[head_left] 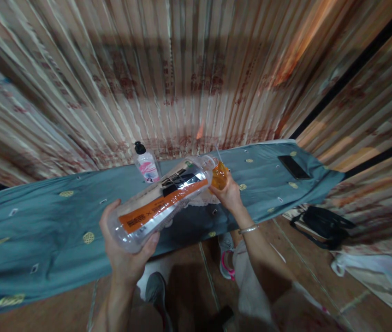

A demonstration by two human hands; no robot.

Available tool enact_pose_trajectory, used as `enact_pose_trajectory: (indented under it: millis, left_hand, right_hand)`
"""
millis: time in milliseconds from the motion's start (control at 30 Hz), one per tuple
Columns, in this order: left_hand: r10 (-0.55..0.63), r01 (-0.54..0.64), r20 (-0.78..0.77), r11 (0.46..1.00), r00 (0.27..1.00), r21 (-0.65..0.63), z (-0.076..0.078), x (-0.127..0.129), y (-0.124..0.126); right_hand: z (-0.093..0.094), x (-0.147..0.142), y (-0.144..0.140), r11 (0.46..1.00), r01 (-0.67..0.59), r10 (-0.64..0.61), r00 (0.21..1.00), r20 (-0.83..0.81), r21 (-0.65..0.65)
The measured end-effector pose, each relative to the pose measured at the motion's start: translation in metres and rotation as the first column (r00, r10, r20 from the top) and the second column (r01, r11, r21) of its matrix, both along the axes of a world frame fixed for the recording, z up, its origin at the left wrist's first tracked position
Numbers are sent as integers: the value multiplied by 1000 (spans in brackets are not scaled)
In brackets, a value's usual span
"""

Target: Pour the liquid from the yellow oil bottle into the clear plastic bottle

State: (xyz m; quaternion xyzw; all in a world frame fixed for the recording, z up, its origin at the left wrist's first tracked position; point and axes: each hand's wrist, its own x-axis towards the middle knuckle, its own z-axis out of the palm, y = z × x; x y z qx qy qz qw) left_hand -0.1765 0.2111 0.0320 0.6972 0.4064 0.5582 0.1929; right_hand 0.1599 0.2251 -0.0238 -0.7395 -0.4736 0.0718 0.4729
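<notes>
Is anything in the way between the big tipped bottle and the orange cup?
Nothing visible. The left hand tips the big clear bottle so its mouth nearly meets the orange cup in the right hand. The small pink-labelled bottle stands off to the side.

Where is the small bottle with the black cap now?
In the head view, the small bottle stands upright at the far edge of the blue-grey cloth, left of centre, just behind the big clear bottle that the left hand holds tilted.

The left hand (pixel 127 251) gripped a tilted clear bottle (pixel 163 203), its mouth at the orange cup (pixel 219 176) held by the right hand (pixel 229 193).
</notes>
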Motion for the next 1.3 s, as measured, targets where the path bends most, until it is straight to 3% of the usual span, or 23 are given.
enact_pose_trajectory:
  millis: [267,567,867,1300]
  left_hand:
    - [-11,11,16,1000,1000,5,4,3,-3]
    - [26,-23,46,997,999,-73,1,-1,-2]
    - [55,-56,64,998,996,20,12,13,-8]
    - [56,-57,68,998,996,15,12,14,-7]
  right_hand:
    - [2,0,-1,1000,3,-3,1000,-1,1]
    - [2,-2,-1,1000,-2,2,1000,-7,21]
    - [0,-1,0,1000,8,-8,1000,2,28]
    - [0,-2,0,1000,24,-24,1000,-1,15]
